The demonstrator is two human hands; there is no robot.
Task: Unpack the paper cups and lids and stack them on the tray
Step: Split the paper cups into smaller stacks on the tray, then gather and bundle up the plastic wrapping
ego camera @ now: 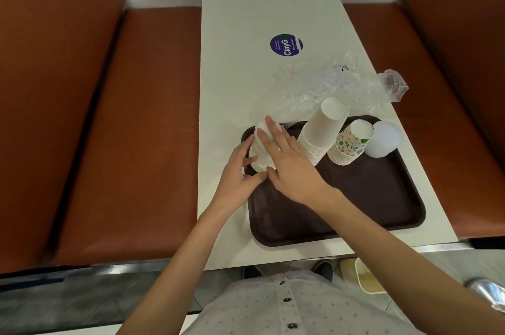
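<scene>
Three stacks of paper cups and one stack of lids stand in a row along the far edge of a dark brown tray (355,198); the near part of the tray is bare. All cups sit upside down, nested too tightly to count one by one.

At the far left corner is a short white cup stack (262,154), held by both hands. The left hand (240,168) curls its fingers round the stack's left side. The right hand (287,159) lies over the top of it, fingers straight and slightly spread. The two thumbs touch at the stack's near side.

Just right of that is a tall white cup stack (319,132), leaning away from the person. Next comes a shorter patterned cup stack (351,143) with coloured prints. At the far right corner sits the pile of translucent white lids (382,139), just beside the patterned cups.

The tray rests on a long white table (246,20). Crumpled clear plastic wrapping (328,85) lies on the table just beyond the tray, and farther off is one round purple sticker (286,45). Two orange-brown benches flank the table, a left bench (123,116) and a right bench (464,88).
</scene>
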